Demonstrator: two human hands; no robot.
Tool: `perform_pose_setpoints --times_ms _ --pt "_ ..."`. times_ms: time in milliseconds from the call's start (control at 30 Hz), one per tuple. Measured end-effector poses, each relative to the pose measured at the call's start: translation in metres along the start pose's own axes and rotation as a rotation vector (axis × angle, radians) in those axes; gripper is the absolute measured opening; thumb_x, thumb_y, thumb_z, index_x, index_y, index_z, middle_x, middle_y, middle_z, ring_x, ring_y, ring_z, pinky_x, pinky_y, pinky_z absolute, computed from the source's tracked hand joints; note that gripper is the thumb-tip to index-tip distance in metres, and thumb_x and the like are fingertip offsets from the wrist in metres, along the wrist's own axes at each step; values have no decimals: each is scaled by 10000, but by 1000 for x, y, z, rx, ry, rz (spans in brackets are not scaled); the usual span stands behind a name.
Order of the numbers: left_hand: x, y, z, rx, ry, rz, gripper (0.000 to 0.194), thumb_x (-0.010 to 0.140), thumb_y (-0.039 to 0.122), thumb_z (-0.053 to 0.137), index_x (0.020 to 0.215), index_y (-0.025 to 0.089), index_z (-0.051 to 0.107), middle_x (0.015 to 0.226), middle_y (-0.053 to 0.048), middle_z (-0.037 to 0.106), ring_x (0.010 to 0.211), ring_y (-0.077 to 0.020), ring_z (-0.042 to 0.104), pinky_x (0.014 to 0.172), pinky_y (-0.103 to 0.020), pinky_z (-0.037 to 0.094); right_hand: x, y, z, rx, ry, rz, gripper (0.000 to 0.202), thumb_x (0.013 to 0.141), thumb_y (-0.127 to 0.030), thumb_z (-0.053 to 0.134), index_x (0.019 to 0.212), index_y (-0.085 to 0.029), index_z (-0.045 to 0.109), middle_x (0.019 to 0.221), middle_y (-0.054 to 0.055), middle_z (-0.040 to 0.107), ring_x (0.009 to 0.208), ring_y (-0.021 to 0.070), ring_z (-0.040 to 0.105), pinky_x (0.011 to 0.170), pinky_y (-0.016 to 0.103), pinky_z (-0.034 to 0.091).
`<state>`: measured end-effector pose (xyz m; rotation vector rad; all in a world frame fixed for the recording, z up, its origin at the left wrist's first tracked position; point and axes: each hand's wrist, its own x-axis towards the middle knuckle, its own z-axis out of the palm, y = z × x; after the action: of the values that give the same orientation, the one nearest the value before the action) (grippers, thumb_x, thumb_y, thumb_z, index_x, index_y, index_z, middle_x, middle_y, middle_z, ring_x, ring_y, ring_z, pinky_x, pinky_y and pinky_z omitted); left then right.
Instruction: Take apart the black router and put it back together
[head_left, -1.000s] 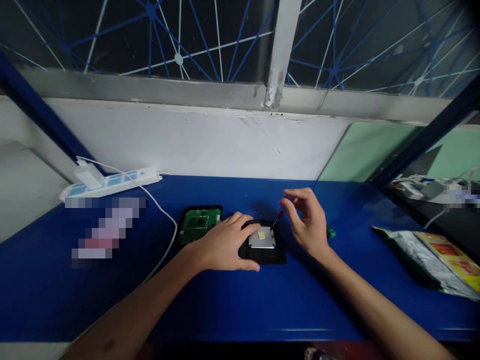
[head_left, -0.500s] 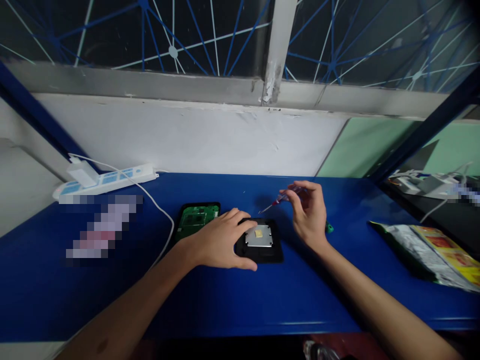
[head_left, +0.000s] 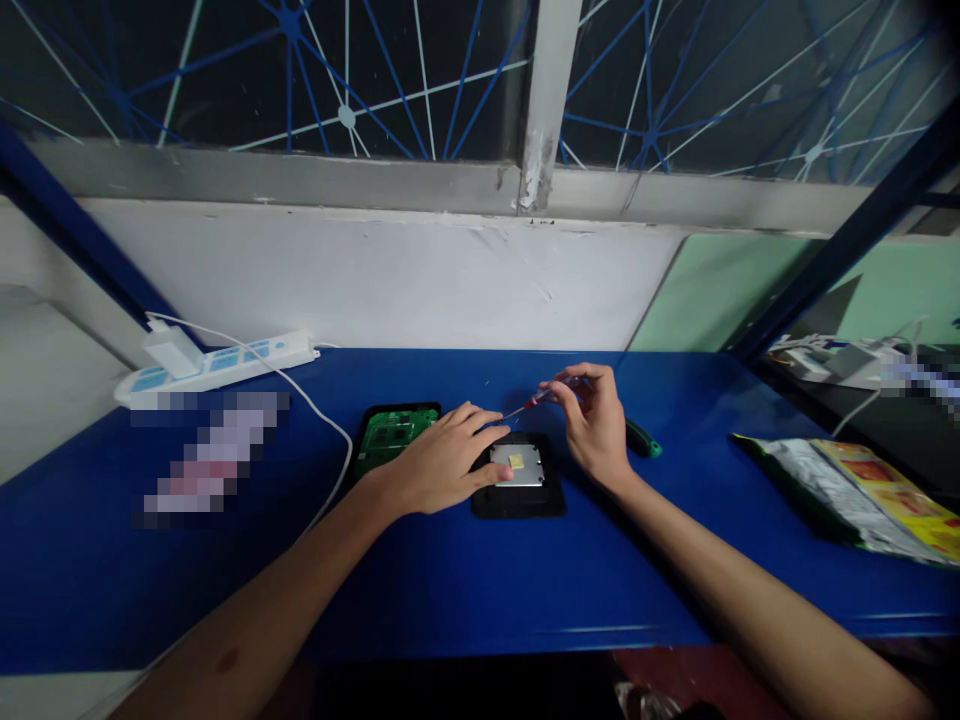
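My right hand [head_left: 596, 425] is closed round a screwdriver [head_left: 534, 400] with a red collar, its thin shaft pointing left. The tip of the shaft is close to the fingertips of my left hand [head_left: 442, 455]; I cannot tell if they touch. My left hand lies with fingers stretched out over the left side of a black plastic cover [head_left: 553, 495], thumb at its edge on a silver metal plate [head_left: 529, 470] with a small yellowish pad [head_left: 516, 461]. Partly behind my left hand is a black casing with a green circuit board [head_left: 390, 432].
A green-and-black handled tool [head_left: 643, 440] lies right of my right hand. A foil packet [head_left: 862, 495] is at the right. To the left are a white power strip [head_left: 225, 365], a white cable [head_left: 319, 412] and a blurred-out item [head_left: 225, 450] on the blue table [head_left: 450, 590].
My right hand has moved left with the screwdriver, bringing its tip towards my left fingertips. The green-handled tool shows more now. My left thumb has moved up onto the metal plate.
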<state>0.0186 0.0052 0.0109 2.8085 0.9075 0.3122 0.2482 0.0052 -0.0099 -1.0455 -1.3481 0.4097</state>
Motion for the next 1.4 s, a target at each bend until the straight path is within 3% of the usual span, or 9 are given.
perform_pose_setpoints --times_ms 200,367,467,567,733,833,933,1067,1400 --pt "2 -1 0 15 30 -6 683 1015 665 316 1433 154 489 1463 -101 547 1395 -281 417 1231 -485 224 2 0 -1 28 13 -12 208 910 -339 644 1052 -251 520 985 29 642 870 177 708 792 376 612" --pt "4 -8 2 -8 16 -42 683 1019 670 292 1438 168 487 1486 -93 535 1429 -263 405 1252 -485 185 9 -3 -9 -68 102 -79 239 917 -336 639 1116 -254 534 950 26 656 826 175 690 788 384 589" --pt "3 -13 4 -17 -8 -58 679 1019 674 281 1465 193 458 1531 -84 484 1473 -269 346 1256 -500 174 9 -12 -13 -111 123 -129 232 937 -318 610 1154 -256 555 867 5 628 734 155 660 710 353 575" --pt "2 -13 -1 -27 -25 -70 680 1015 679 284 1462 198 462 1541 -87 471 1482 -269 332 1261 -500 150 4 -22 -14 -102 48 -162 227 960 -298 574 1183 -258 566 817 -11 581 631 130 615 602 319 551" --pt "-3 -2 -14 -31 -39 -79 712 958 720 408 1430 193 493 1468 -101 539 1388 -307 448 1199 -514 284 -5 -28 -13 -157 -88 -258 229 962 -270 575 1190 -263 593 908 13 573 715 140 614 659 340 561" --pt "-5 6 -15 -13 -59 -44 873 774 800 604 1385 181 532 1405 -130 580 1295 -347 524 1133 -513 371 -9 -29 -12 -147 -141 -274 235 965 -251 574 1198 -273 590 910 19 576 746 151 613 684 355 567" --pt "-6 8 -10 -5 -85 -28 1043 666 868 634 1413 151 503 1419 -165 554 1304 -378 509 1127 -522 376 -10 -30 -11 -148 -149 -284 235 964 -242 577 1196 -279 589 917 23 578 742 154 609 683 363 567" --pt "-7 7 -5 12 -81 -15 1113 644 895 618 1449 143 459 1465 -180 499 1345 -397 463 1133 -531 363 -11 -31 -12 -154 -158 -297 232 964 -233 579 1192 -276 591 913 23 581 737 154 613 681 361 566" --pt "-5 7 -4 -6 -102 -6 1069 654 805 697 1451 135 448 1453 -182 496 1332 -375 452 1094 -496 413 -9 -31 -12 -135 -136 -259 231 967 -244 573 1193 -281 596 909 14 576 720 146 617 664 353 566"
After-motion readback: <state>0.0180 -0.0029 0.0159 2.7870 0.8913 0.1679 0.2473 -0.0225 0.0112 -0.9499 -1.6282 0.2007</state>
